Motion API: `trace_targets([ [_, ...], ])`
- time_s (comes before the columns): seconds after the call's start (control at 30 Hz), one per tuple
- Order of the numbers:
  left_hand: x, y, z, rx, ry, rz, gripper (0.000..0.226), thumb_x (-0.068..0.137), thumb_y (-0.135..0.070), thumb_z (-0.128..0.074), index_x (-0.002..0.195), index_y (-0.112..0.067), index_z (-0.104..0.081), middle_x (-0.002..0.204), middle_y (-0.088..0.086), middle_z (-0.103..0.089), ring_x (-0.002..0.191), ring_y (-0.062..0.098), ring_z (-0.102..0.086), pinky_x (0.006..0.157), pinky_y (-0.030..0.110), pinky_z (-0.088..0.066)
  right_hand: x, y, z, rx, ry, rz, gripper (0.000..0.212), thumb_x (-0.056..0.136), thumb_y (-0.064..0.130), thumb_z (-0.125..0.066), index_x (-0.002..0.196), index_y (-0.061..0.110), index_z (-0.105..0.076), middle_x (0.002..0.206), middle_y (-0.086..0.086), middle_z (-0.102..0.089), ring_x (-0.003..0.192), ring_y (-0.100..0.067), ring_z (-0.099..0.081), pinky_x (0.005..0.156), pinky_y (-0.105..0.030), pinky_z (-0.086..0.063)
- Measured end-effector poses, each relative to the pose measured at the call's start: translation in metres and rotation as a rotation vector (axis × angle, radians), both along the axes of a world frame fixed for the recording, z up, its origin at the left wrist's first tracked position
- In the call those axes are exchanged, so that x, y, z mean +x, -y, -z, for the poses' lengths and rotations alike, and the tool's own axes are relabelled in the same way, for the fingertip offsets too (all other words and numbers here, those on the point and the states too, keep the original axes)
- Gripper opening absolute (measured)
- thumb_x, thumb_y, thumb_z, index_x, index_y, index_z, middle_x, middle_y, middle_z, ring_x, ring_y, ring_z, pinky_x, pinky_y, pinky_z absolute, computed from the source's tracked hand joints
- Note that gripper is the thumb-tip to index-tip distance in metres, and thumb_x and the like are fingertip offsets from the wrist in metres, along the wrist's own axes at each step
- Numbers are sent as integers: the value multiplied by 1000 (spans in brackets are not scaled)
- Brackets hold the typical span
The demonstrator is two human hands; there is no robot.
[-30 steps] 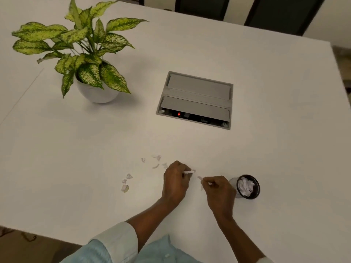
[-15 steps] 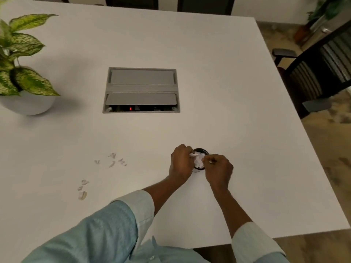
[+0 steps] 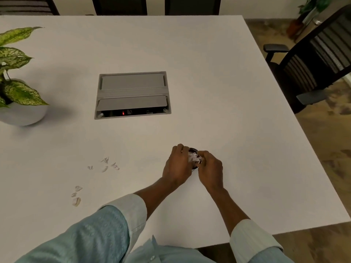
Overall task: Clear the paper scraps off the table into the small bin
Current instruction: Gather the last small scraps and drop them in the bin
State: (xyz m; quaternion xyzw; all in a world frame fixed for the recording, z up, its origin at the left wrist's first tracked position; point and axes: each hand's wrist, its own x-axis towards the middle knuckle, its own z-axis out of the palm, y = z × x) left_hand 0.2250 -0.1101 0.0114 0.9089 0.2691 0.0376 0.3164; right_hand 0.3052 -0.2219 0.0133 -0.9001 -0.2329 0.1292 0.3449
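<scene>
both hands meet knuckles-up over the small bin (image 3: 193, 149), left hand (image 3: 177, 164) and right hand (image 3: 210, 168) with fingers curled in; whether they pinch paper i cannot tell. the bin, nearer the tabletop's (image 3: 228, 111) near edge, holds crumpled white paper (image 3: 194, 158). loose paper scraps (image 3: 106, 165) lie left of it, pointing every way.

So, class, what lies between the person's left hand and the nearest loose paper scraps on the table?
Nothing: the head view shows only bare white table between the left hand and the nearest scraps.
</scene>
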Motion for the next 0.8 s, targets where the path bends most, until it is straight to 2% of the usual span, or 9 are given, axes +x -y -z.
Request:
trace_targets([
  [0.1,-21,-3,12,-1,43,-102,47,94,-35,-71,131,-13,-51,128,1,-51,115,18,-50,72,33,-54,-4,7,-1,26,34,-74,42,87,-10,-57,123,11,-67,116,-6,-74,102,-24,-71,89,-34,-58],
  [0.17,-41,-7,23,23,-12,-130,60,94,-49,-69,136,-14,-46,135,-1,-47,120,16,-48,74,31,-52,-9,12,0,-19,68,-121,50,86,-11,-57,129,15,-64,122,-3,-71,108,-23,-69,91,-36,-58],
  [0.2,-52,-9,29,55,-59,-112,65,94,-53,-67,139,-13,-44,139,1,-45,125,18,-47,81,33,-54,-13,13,1,-52,93,-143,53,86,-9,-57,131,18,-61,124,-1,-69,109,-23,-68,91,-38,-58],
  [0.27,-76,-15,44,102,-194,-48,79,93,-61,-63,147,-8,-40,153,9,-39,140,28,-40,102,41,-51,-21,15,4,-135,135,-213,56,88,-3,-57,138,21,-55,134,-1,-63,115,-23,-64,93,-38,-55],
  [0.33,-100,-20,59,109,-369,12,98,91,-68,-60,156,-3,-27,168,20,-20,155,37,-21,120,47,-36,-26,16,10,-209,196,-328,58,92,7,-57,147,20,-45,150,-4,-51,132,-23,-54,104,-39,-46],
  [0.4,-120,-22,72,101,-541,61,118,87,-74,-61,162,-1,-6,171,25,7,160,41,4,129,52,-20,-28,17,18,-273,248,-434,61,98,22,-55,154,19,-34,161,-6,-37,148,-22,-37,115,-43,-35],
  [0.5,-135,-21,82,83,-683,122,136,81,-69,-73,160,1,13,165,26,32,155,44,25,129,58,-11,-27,17,30,-429,235,-528,63,105,47,-36,160,21,-17,169,-5,-19,157,-18,-14,125,-51,-13],
  [0.57,-136,-19,83,54,-721,139,142,80,-62,-79,157,2,20,160,26,41,151,44,33,129,60,-8,-25,16,37,-529,245,-592,67,105,56,-23,161,20,-14,170,-6,-13,158,-19,-7,126,-56,-3],
  [0.8,-124,-13,73,57,-791,126,141,81,-52,-84,157,5,21,160,30,38,152,49,30,128,63,-8,-12,-1,40,-651,266,-661,75,102,65,-16,158,16,-22,167,-8,-23,157,-24,-13,123,-63,2],
])
